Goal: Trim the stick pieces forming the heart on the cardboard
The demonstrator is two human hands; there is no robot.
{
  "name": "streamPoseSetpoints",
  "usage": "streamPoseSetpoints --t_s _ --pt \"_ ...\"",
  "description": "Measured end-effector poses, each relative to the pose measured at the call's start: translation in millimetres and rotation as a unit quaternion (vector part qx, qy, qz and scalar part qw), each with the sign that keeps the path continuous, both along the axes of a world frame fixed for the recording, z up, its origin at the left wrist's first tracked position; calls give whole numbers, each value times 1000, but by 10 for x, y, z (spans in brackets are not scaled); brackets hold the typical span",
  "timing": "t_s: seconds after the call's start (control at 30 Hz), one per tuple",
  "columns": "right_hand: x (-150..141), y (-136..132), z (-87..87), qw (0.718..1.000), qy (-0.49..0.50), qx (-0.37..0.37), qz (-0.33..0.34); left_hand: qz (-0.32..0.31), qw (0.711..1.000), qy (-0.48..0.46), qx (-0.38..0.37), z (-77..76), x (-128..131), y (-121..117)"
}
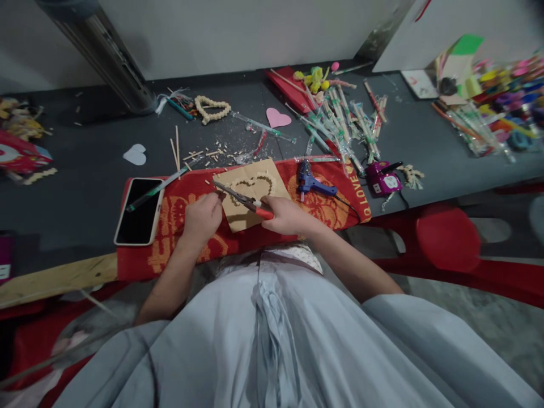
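My right hand is closed around the orange handle of a pair of scissors. Their long grey blades point left across a square of brown cardboard. On the cardboard lies a heart outline of short pale stick pieces. My left hand is closed in a pinch by the blade tips, at the cardboard's left edge; what it grips is too small or hidden to make out. The cardboard rests on a folded red towel with orange print. Right of it lies a blue glue gun.
A phone lies on the towel's left end. Behind are cut stick bits, a finished-looking stick heart, a pink paper heart and several wrapped sticks. A metal post rises back left; a red chair stands right.
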State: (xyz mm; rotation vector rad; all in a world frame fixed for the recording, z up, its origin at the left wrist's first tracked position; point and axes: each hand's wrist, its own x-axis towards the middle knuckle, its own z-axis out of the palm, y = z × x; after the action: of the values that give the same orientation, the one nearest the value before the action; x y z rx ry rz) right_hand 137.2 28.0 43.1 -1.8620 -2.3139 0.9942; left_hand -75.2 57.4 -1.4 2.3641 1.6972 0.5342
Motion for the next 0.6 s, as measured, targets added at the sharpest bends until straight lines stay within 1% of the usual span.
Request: streamPoseSetpoints --t_s 0.13,0.23,0.33,0.43,0.5,0.6 --pt "6 57 17 999 35 -27 14 2 999 -37 -1 17 -39 25" --pt "-15 117 15 998 47 -33 10 11 997 -73 -4 39 -61 59" --pt "-55 181 3 999 45 -25 12 36 993 -108 -10 55 -86 93" --pt "-92 222 -4 997 64 -8 34 61 987 -148 -16 60 -120 111" --pt "-109 234 -7 996 76 8 49 61 980 -186 -30 57 -145 113" --pt "-125 239 -10 994 83 27 60 46 965 -251 -62 40 -182 113"
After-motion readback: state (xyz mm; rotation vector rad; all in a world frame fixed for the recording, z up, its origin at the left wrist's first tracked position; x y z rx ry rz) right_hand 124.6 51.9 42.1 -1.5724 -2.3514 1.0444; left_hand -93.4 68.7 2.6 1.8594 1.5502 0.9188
